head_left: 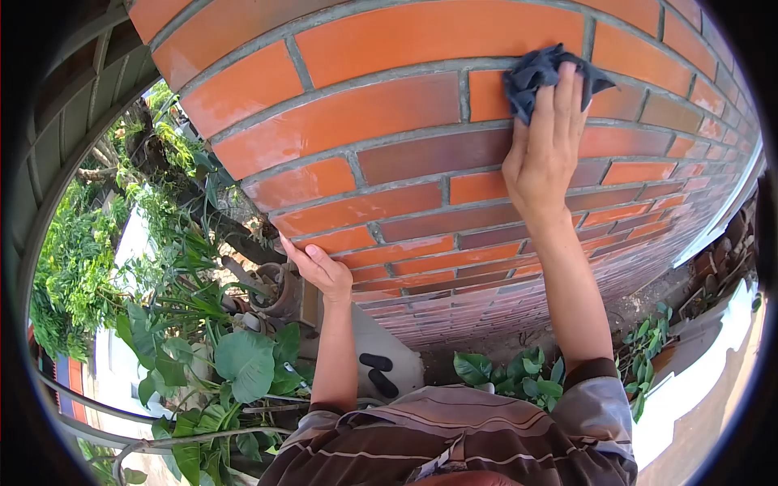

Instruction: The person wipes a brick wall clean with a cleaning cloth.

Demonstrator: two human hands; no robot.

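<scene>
A brick wall (397,105) of glossy orange and brown bricks with grey mortar fills the upper view. My right hand (545,154) is raised high on it, fingers pressing a crumpled dark grey cloth (535,74) against the bricks. Lower down, my left hand (322,269) rests at the wall's left edge, thumb and fingers apart, holding nothing. Part of the left fingers is hidden around the corner.
Leafy plants (245,364) and a clay pot (277,290) stand to the left. Dark shoes (378,374) show on the pale floor below. A low green plant (515,377) grows near the wall's foot, with a white sheet-like surface (689,373) at right.
</scene>
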